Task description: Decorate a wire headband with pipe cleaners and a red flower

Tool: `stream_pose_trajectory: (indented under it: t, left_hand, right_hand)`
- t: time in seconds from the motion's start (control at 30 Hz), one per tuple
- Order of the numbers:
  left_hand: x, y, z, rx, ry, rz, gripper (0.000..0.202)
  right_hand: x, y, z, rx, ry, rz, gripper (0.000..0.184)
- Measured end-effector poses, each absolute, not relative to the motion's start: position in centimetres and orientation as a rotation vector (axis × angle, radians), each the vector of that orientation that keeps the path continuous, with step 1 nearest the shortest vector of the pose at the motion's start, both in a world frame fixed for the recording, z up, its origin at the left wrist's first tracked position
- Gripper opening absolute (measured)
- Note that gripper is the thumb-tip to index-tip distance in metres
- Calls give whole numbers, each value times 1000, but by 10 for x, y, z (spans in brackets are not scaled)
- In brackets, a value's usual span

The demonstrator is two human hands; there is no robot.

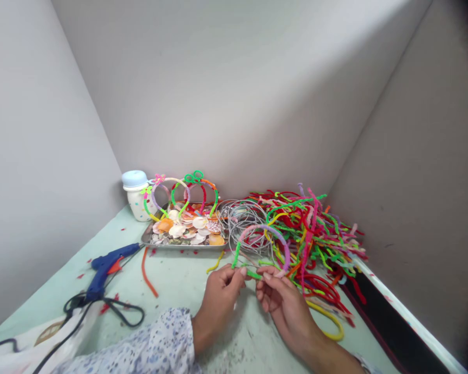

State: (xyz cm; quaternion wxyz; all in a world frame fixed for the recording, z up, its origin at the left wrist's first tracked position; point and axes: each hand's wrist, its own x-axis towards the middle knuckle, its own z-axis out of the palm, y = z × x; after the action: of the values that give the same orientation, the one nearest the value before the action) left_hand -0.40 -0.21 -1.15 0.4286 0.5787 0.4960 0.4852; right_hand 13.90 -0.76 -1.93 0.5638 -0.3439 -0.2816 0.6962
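Holding a pink, purple and green fuzzy headband (286,246) above the bench (179,291), in front of coiled wire (237,228), with left fingers (237,279) clamped on its green end and right fingers (271,281) pinching a green strip (253,274) near its pink end.

Single head-worn view, set behind desk (179,291), looking forward and down at it. Left grip (221,291) and right grip (283,306) nearest, low and around middle; left sleeve (152,343) and right forearm (331,356) cut by bottom edge. Tray (185,247) and pipe cleaner heap (315,228) farther off, below mid-height. Back wall (218,104) faced roughly head-on, filling much of upper half; left wall (31,130) and right wall (413,182) slanting away. Wide field, right edge darkened at top.
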Motion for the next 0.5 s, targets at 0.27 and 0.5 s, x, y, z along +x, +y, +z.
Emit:
stream_pose_trajectory:
  t: [0.27,0.5]
  left_hand:
    - [-5,-2,-12,1432,1169,1200,32]
    - [-6,-2,-13,1428,1137,1223,26]
  right_hand:
    - [140,-7,-20,-810,-654,1646,18]
    - [141,-6,-19,-803,-650,1634,16]
